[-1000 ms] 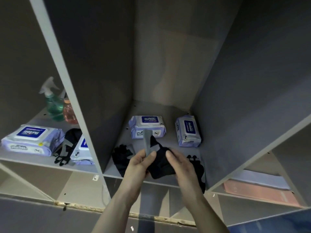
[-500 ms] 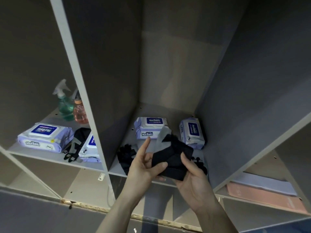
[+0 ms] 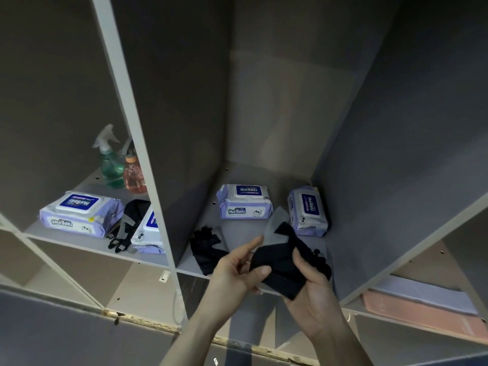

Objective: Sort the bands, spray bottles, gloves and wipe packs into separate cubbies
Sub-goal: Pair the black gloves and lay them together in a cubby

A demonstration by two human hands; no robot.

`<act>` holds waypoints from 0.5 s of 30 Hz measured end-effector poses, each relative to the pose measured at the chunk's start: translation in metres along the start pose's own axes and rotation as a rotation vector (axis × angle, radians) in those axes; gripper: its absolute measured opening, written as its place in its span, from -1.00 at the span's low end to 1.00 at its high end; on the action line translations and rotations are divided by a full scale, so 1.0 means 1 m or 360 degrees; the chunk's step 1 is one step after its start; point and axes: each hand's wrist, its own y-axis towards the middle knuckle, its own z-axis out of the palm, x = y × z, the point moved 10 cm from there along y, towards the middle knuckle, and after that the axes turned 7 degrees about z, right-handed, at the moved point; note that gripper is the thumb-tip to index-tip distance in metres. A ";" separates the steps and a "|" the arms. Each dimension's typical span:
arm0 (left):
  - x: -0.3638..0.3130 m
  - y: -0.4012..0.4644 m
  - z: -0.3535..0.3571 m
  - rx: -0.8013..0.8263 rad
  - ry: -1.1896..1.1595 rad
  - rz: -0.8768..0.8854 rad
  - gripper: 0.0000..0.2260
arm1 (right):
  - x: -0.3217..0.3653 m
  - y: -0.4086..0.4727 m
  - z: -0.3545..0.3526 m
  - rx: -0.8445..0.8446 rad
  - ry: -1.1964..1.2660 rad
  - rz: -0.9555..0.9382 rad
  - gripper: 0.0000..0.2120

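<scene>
We hold a black glove with a grey strap in front of the middle cubby: our left hand pinches its left edge between thumb and fingers, and our right hand cups it from below with the thumb pressed on top. In this cubby lie two HuiBaiLi wipe packs and another black glove. In the left cubby stand a green spray bottle and an orange spray bottle, near more wipe packs.

A pink flat item lies in the lower right compartment under a pale sheet; a small white tag hangs below the shelf edge.
</scene>
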 end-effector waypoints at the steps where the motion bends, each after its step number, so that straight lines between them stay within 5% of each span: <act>1: 0.002 0.001 0.000 0.0044 -0.0037 -0.0021 -0.55 | 0.001 0.001 -0.004 -0.0027 0.0020 -0.0012 -0.69; 5: 0.039 0.013 -0.039 -0.0133 0.0006 -0.0199 -0.61 | 0.005 0.003 -0.015 -0.0089 0.0143 -0.0046 -0.67; 10: 0.092 0.040 -0.095 -0.0053 0.1866 -0.0291 -0.50 | 0.004 0.003 -0.016 -0.0061 0.0237 -0.0020 -0.68; 13: 0.126 0.041 -0.104 0.0170 0.2293 -0.0448 -0.49 | 0.003 0.002 -0.015 -0.0039 0.0224 -0.0011 -0.70; 15: 0.132 0.042 -0.110 0.0075 0.2306 -0.0414 -0.55 | 0.003 0.004 -0.019 -0.0045 0.0204 -0.0023 -0.71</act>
